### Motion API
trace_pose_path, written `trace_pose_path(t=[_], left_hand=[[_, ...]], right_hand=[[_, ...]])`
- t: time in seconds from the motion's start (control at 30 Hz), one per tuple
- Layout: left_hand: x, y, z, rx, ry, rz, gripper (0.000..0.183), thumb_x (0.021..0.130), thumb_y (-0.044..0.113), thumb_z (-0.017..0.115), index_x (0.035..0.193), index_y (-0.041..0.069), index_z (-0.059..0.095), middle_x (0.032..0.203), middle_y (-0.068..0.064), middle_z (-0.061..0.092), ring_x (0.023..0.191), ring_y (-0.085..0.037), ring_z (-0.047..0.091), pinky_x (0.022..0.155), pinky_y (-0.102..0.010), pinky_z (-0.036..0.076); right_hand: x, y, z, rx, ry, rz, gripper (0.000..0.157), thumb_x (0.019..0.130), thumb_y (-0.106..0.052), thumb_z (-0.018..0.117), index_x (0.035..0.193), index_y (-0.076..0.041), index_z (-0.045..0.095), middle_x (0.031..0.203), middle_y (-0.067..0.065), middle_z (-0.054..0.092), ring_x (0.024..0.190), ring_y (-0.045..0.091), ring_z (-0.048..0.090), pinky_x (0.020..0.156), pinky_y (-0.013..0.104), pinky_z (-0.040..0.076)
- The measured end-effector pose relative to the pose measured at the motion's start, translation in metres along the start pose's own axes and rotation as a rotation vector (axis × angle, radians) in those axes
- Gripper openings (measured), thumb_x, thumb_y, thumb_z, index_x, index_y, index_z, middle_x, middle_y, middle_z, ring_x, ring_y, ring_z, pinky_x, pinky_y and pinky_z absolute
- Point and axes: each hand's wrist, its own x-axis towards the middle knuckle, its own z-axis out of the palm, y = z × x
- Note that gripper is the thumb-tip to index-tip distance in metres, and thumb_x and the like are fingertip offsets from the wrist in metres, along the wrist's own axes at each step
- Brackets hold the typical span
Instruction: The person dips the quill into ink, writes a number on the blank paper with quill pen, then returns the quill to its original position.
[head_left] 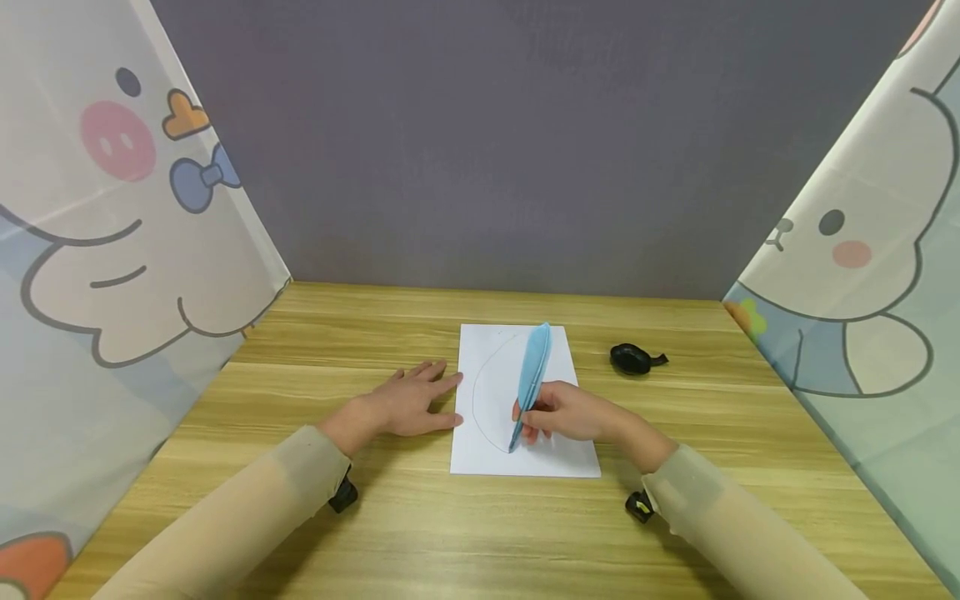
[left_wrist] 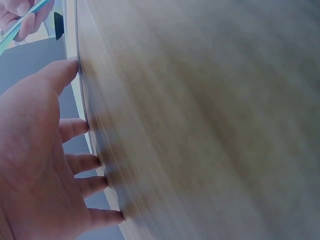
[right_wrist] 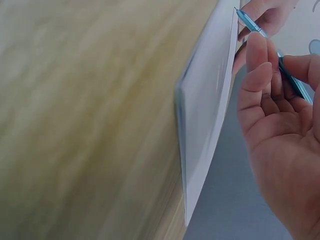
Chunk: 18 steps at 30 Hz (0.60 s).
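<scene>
R hand (head_left: 567, 412) grips feather pen (head_left: 533, 365); paper (head_left: 495, 396) pt. hidden.

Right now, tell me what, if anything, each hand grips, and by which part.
The right hand pinches the blue feather pen by its lower shaft, above the tip. The left hand grips nothing.

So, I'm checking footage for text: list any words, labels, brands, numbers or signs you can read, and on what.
None can be read.
The paper bears a thin curved line and, near its top, marks too faint to make out.
The blue feather pen and black object show no readable lettering.
</scene>
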Motion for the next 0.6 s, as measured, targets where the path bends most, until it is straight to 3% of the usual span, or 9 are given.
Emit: trace_pose_path(t=[0.6], left_hand=[[0.001,-0.002,0.001,0.004,-0.005,0.013,0.084,0.11,0.067,0.051,0.177,0.022,0.028,0.184,-0.019,0.015,0.17,-0.047,0.016,0.131,-0.077,0.019]], right_hand=[[-0.014,0.01,-0.01,0.006,-0.023,0.016,0.021,0.113,-0.011,0.057,0.119,0.002,0.072,0.097,0.012,0.076,0.089,0.018,0.07,0.072,0.026,0.056]])
